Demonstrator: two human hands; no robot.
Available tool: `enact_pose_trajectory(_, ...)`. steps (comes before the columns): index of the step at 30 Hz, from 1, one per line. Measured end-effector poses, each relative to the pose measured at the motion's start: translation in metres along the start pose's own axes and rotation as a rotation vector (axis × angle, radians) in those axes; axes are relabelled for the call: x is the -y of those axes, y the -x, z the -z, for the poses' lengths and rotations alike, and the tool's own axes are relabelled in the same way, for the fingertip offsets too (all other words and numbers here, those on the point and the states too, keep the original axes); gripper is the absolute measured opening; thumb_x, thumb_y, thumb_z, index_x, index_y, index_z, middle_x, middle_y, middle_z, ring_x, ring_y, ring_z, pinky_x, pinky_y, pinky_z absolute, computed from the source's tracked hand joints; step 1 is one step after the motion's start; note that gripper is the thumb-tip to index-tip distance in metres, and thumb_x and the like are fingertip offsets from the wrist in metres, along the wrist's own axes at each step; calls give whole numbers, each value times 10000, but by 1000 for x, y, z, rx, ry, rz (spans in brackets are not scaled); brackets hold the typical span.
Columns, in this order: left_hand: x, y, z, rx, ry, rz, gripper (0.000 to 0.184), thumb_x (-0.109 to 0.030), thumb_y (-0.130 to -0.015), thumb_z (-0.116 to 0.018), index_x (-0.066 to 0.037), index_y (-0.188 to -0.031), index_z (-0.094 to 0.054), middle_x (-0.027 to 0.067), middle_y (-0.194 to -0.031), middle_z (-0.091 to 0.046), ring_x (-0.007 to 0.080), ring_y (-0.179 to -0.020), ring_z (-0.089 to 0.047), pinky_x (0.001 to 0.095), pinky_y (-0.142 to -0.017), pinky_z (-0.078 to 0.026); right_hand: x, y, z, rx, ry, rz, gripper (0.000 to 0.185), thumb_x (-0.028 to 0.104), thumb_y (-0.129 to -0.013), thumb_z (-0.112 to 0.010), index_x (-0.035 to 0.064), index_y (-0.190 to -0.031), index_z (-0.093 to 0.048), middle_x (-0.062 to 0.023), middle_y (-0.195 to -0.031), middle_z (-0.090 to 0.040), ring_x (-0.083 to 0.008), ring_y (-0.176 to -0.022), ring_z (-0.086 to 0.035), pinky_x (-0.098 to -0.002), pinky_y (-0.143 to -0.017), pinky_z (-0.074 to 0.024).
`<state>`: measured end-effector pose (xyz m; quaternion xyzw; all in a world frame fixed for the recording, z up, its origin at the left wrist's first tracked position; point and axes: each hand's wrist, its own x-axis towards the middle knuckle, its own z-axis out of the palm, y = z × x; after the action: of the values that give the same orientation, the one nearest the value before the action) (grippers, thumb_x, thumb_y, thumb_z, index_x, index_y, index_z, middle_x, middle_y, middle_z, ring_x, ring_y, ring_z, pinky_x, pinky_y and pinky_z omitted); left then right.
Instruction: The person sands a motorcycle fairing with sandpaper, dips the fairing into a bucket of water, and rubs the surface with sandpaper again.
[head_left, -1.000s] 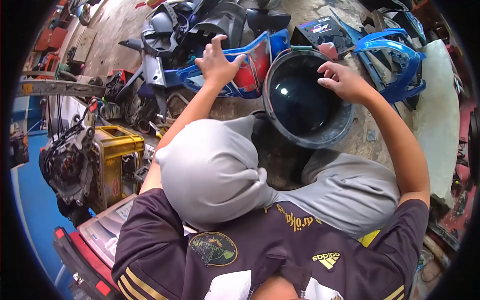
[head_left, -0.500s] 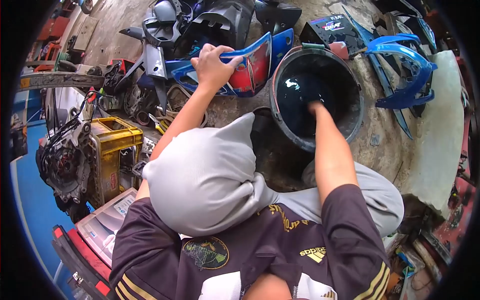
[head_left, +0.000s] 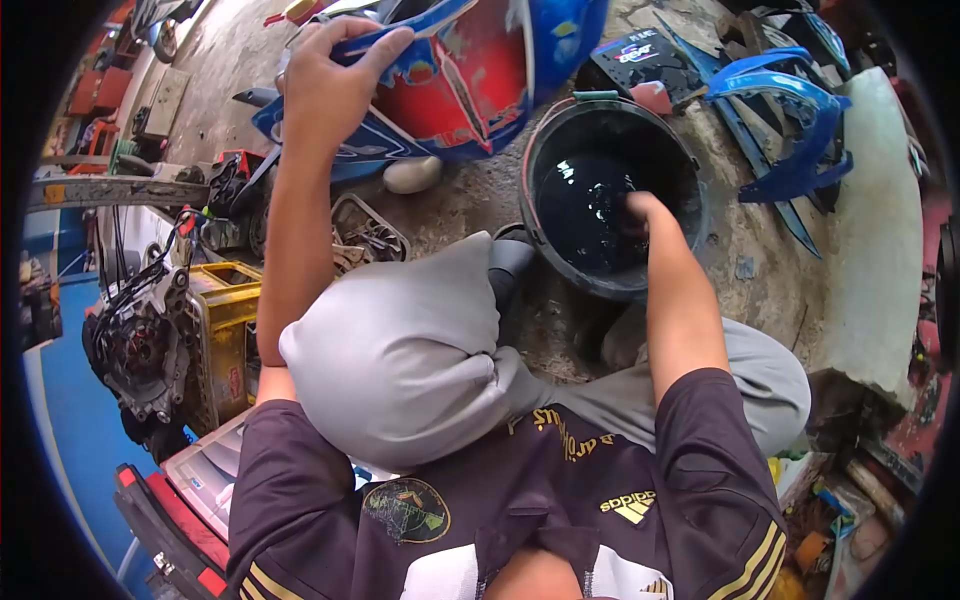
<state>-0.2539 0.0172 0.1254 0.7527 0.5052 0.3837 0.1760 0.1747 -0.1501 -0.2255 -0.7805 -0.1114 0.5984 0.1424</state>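
My left hand (head_left: 335, 85) grips the upper edge of a blue and red motorcycle body panel (head_left: 480, 70), thumb on the near face and fingers over the rim. The panel is tilted up, with worn patches in its paint. My right hand (head_left: 636, 215) is inside a black bucket (head_left: 684, 235), at the surface of the dark water (head_left: 590, 215). Its fingers are blurred and partly lost in the dark, so whether they hold anything does not show.
A rounded pale object (head_left: 412, 175) lies under the panel, near a tray of small parts (head_left: 370, 235). Right of the bucket are a blue motorcycle cover (head_left: 800, 130) and a black box (head_left: 640, 65). An engine (head_left: 140, 340) and yellow crate (head_left: 215, 370) stand left.
My left hand has raised the panel and tilted it up, moving it up and left, which uncovers the pale object and the tray. My right hand has come up to the water's surface.
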Motion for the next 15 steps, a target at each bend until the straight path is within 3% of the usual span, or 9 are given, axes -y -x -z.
enact_pose_trajectory(1, -16, -4, -4, 74, 153, 37, 498, -604, -850, -894, -171, -1092, -854, 66, -1011, -729, 246, -992, -735, 385, -926, -538, 3, 11, 14, 12, 38, -4, 492, 404, -1118, -571, 80, -1485, -620, -185, -1536, -634, -376, -1416, -601, -582, -1159, -495)
enact_pose_trajectory(3, -30, -16, -30, 262, 286, 97, 410, -435, -916, -893, -79, -1110, -835, 62, -1032, -766, 155, -967, -707, 319, -860, -544, 6, 27, 40, 39, 116, -17, 497, 409, -1125, -563, 78, -1492, -617, -190, -1538, -634, -386, -1424, -595, -590, -1188, -470)
enact_pose_trajectory(4, -37, -22, -46, 359, 349, 129, 367, -350, -949, -893, -33, -1120, -826, 60, -1042, -785, 110, -955, -694, 286, -827, -547, 1, 25, 51, 9, 1, -27, 529, 394, -1128, -550, 89, -1560, -567, -218, -1610, -567, -398, -1499, -524, -602, -1246, -403)
enact_pose_trajectory(5, -47, -22, -64, 335, 198, -34, 421, -408, -959, -876, -33, -1142, -820, 50, -1033, -782, 110, -952, -690, 302, -813, -552, -7, 22, 57, 0, -94, -20, 537, 386, -1124, -550, 93, -1574, -550, -224, -1629, -543, -400, -1518, -498, -602, -1253, -390)
enact_pose_trajectory(7, -61, -15, -104, 402, 67, 3, 471, -519, -938, -855, -94, -1140, -833, 55, -1055, -773, 167, -1001, -715, 379, -897, -525, -10, 43, 53, -17, -282, -1, 556, 371, -1118, -550, 100, -1603, -517, -236, -1667, -494, -406, -1556, -447, -601, -1268, -365)
enact_pose_trajectory(9, -84, 2, -126, 241, -268, -240, 489, -610, -907, -830, -173, -1126, -844, 60, -1061, -741, 231, -1069, -713, 452, -986, -449, -13, 61, 49, 13, -300, 14, 505, 344, -1122, -548, 105, -1566, -526, -238, -1701, -447, -436, -1599, -378, -603, -1271, -344)
enact_pose_trajectory(10, -89, -4, -133, 326, -304, -217, 484, -651, -881, -817, -224, -1107, -847, 68, -1057, -708, 278, -1112, -691, 488, -1017, -384, -13, 69, 45, 3, -301, 17, 484, 337, -1126, -544, 106, -1550, -536, -239, -1703, -446, -440, -1606, -369, -606, -1270, -341)
enact_pose_trajectory(15, -108, 4, -152, 305, -295, -477, 424, -591, -906, -816, -208, -1087, -838, 60, -1038, -712, 281, -1043, -699, 493, -967, -397, -20, 78, 25, -12, -623, 84, 530, 419, -1165, -441, 123, -1603, -469, -238, -1746, -387, -423, -1653, -298, -674, -1271, -299)
